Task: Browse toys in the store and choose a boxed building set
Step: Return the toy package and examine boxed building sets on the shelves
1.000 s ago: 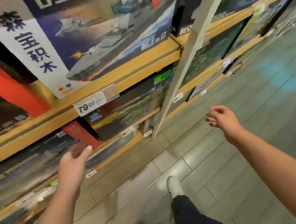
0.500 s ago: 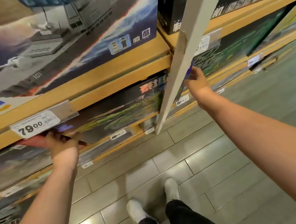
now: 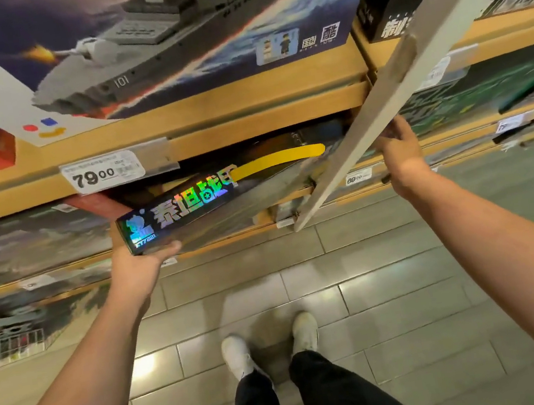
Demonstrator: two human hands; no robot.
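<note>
A long dark boxed building set (image 3: 211,207) with shiny rainbow lettering and a yellow stripe sticks partly out of the second wooden shelf (image 3: 211,120), tilted toward me. My left hand (image 3: 140,266) grips its near left corner from below, thumb on the front edge. My right hand (image 3: 400,154) holds the box's right end, where the end itself is hidden behind the slanted white upright post (image 3: 413,76).
A large warship set box (image 3: 164,37) stands on the shelf above, with a 79.00 price tag (image 3: 103,173) under it. More boxes fill the lower shelves left and right. Grey tiled floor (image 3: 392,287) lies below, with my two white shoes (image 3: 269,344).
Both hands reached to the second shelf and took hold of the dark box. It has since slid out and tilted toward me, showing its lettered side.
</note>
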